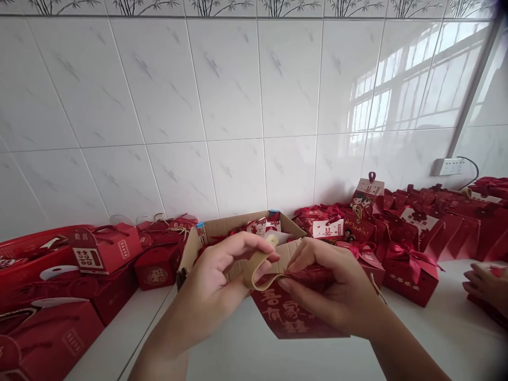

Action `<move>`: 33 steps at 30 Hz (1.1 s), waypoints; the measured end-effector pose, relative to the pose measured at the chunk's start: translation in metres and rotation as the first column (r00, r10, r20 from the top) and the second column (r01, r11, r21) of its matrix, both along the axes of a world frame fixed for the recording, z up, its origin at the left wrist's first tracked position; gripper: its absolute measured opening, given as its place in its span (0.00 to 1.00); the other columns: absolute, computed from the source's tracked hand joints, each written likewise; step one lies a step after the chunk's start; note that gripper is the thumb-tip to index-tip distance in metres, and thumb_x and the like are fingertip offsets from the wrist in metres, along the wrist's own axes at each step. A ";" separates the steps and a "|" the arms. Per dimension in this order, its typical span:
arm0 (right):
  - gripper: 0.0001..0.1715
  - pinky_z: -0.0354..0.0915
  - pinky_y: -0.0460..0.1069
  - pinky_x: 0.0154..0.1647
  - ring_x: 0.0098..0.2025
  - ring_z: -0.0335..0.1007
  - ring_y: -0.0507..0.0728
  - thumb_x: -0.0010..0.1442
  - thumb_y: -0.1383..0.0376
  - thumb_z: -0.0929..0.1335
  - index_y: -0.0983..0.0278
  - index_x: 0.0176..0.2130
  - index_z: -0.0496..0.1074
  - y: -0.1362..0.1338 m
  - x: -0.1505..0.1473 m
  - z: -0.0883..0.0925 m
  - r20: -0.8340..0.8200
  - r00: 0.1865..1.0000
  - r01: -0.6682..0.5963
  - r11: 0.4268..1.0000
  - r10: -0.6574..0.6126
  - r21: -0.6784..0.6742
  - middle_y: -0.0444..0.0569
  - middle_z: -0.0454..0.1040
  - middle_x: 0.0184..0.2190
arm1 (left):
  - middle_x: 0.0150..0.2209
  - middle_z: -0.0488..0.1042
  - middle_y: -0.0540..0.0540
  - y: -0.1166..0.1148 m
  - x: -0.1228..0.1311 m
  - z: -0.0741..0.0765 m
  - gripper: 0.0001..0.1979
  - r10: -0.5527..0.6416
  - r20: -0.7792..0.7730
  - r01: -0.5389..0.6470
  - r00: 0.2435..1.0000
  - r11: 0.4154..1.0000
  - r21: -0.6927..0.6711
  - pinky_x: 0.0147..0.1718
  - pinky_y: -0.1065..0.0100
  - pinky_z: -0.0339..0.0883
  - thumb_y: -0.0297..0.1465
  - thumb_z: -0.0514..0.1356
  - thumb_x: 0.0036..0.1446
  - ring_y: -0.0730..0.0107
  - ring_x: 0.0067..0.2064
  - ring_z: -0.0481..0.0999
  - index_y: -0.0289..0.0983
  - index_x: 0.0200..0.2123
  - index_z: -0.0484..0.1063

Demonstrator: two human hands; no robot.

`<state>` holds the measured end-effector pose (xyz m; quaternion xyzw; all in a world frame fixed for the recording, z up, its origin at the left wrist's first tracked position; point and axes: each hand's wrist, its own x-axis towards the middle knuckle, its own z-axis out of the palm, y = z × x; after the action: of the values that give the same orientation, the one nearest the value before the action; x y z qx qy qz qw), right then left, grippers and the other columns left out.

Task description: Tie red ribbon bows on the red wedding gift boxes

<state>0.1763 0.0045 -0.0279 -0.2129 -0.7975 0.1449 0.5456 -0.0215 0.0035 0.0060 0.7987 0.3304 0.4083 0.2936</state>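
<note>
Your left hand (218, 283) holds a looped gold ribbon (254, 272); your right hand (331, 280) pinches the lettered red gift box (293, 323) by its top.

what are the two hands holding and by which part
The left hand holds the gold ribbon by its loop; the right hand pinches the red box at its top.

Your L hand (222, 278) & R hand (331, 286) are bare; ditto L forearm (162, 341), 7 o'clk, R forearm (399, 338), 4 o'clk.
</note>
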 end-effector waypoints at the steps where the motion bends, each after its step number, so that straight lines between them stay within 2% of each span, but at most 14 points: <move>1: 0.10 0.62 0.48 0.31 0.28 0.65 0.50 0.54 0.73 0.68 0.62 0.30 0.62 0.000 0.000 0.000 -0.006 1.000 -0.011 1.000 0.011 0.004 0.43 0.70 0.26 | 0.36 0.76 0.51 0.000 0.002 0.000 0.05 -0.001 -0.023 0.002 1.000 0.999 0.044 0.34 0.76 0.68 0.32 0.60 0.58 0.74 0.36 0.74 0.43 0.39 0.74; 3: 0.10 0.62 0.48 0.31 0.28 0.65 0.51 0.53 0.73 0.68 0.62 0.29 0.62 0.001 0.000 0.000 -0.017 1.000 -0.012 1.000 0.012 0.020 0.43 0.70 0.26 | 0.37 0.76 0.50 0.001 0.005 0.000 0.04 -0.004 -0.038 0.008 0.999 0.993 0.118 0.40 0.74 0.68 0.31 0.61 0.56 0.72 0.40 0.74 0.43 0.36 0.76; 5: 0.10 0.62 0.47 0.29 0.27 0.65 0.51 0.53 0.73 0.69 0.63 0.29 0.63 0.001 0.001 0.000 -0.016 1.000 0.002 0.999 -0.001 0.040 0.44 0.69 0.26 | 0.41 0.76 0.50 0.003 0.007 -0.003 0.04 -0.020 -0.020 0.022 1.000 0.993 0.119 0.44 0.73 0.68 0.31 0.62 0.56 0.70 0.44 0.73 0.43 0.35 0.76; 8: 0.10 0.61 0.47 0.28 0.27 0.65 0.51 0.53 0.73 0.69 0.63 0.29 0.63 0.002 0.001 -0.001 -0.012 1.000 0.020 0.998 -0.019 0.055 0.44 0.69 0.25 | 0.38 0.77 0.52 0.005 0.008 -0.008 0.06 -0.038 0.014 0.038 0.999 0.999 0.005 0.36 0.78 0.69 0.32 0.60 0.58 0.74 0.39 0.75 0.44 0.39 0.75; 11: 0.10 0.62 0.47 0.28 0.28 0.66 0.52 0.53 0.73 0.69 0.63 0.29 0.62 0.001 0.002 -0.002 -0.010 1.000 0.020 0.997 -0.019 0.080 0.45 0.70 0.26 | 0.31 0.77 0.54 0.007 0.010 -0.012 0.06 -0.009 0.099 0.012 0.995 0.999 -0.032 0.28 0.84 0.67 0.31 0.61 0.57 0.79 0.32 0.75 0.45 0.39 0.75; 13: 0.09 0.63 0.47 0.28 0.28 0.67 0.51 0.54 0.73 0.69 0.64 0.30 0.63 0.001 0.002 -0.002 -0.010 1.000 0.003 0.993 -0.002 0.120 0.46 0.70 0.26 | 0.30 0.78 0.55 0.007 0.011 -0.012 0.06 -0.006 0.185 0.012 0.983 0.999 -0.032 0.28 0.85 0.68 0.30 0.62 0.56 0.80 0.32 0.76 0.45 0.38 0.76; 17: 0.09 0.63 0.45 0.26 0.28 0.67 0.50 0.55 0.74 0.69 0.65 0.31 0.64 0.000 0.002 0.001 -0.027 1.000 -0.001 0.973 0.007 0.230 0.46 0.70 0.26 | 0.31 0.79 0.54 0.004 0.015 -0.010 0.05 -0.036 0.274 0.059 0.961 0.995 -0.077 0.30 0.81 0.73 0.29 0.64 0.54 0.77 0.32 0.78 0.44 0.36 0.77; 23: 0.09 0.64 0.44 0.26 0.29 0.68 0.50 0.54 0.78 0.68 0.66 0.33 0.66 0.001 0.002 0.002 -0.032 0.999 -0.028 0.939 0.041 0.343 0.49 0.71 0.28 | 0.33 0.79 0.52 0.001 0.015 -0.009 0.07 -0.035 0.240 0.047 0.970 0.998 -0.045 0.32 0.81 0.73 0.28 0.64 0.54 0.74 0.35 0.79 0.43 0.37 0.77; 26: 0.10 0.65 0.44 0.28 0.31 0.69 0.50 0.54 0.79 0.68 0.66 0.33 0.67 0.000 0.003 0.001 -0.020 0.999 -0.024 0.922 0.034 0.387 0.49 0.71 0.29 | 0.34 0.79 0.51 -0.001 0.015 -0.008 0.06 -0.074 0.234 0.093 0.970 0.993 -0.071 0.33 0.78 0.74 0.28 0.62 0.56 0.72 0.36 0.79 0.43 0.36 0.77; 29: 0.11 0.67 0.45 0.29 0.32 0.71 0.51 0.54 0.80 0.68 0.66 0.34 0.67 0.000 0.004 0.001 -0.001 0.999 -0.035 0.915 0.039 0.401 0.49 0.71 0.29 | 0.33 0.79 0.52 -0.003 0.016 -0.007 0.07 -0.136 0.249 0.161 0.959 0.984 -0.080 0.32 0.80 0.73 0.27 0.61 0.57 0.74 0.35 0.78 0.44 0.36 0.77; 33: 0.11 0.68 0.46 0.32 0.32 0.71 0.51 0.53 0.80 0.68 0.67 0.34 0.68 -0.001 0.005 0.001 0.022 0.997 -0.077 0.912 0.074 0.404 0.49 0.70 0.30 | 0.32 0.78 0.53 -0.004 0.014 -0.009 0.07 -0.149 0.232 0.165 0.961 0.985 -0.054 0.30 0.81 0.71 0.27 0.62 0.56 0.76 0.33 0.76 0.45 0.36 0.77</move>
<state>0.1816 0.0033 -0.0267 -0.0652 -0.8195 -0.0027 0.5693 -0.0073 -0.0003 -0.0032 0.7593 0.2449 0.4600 0.3898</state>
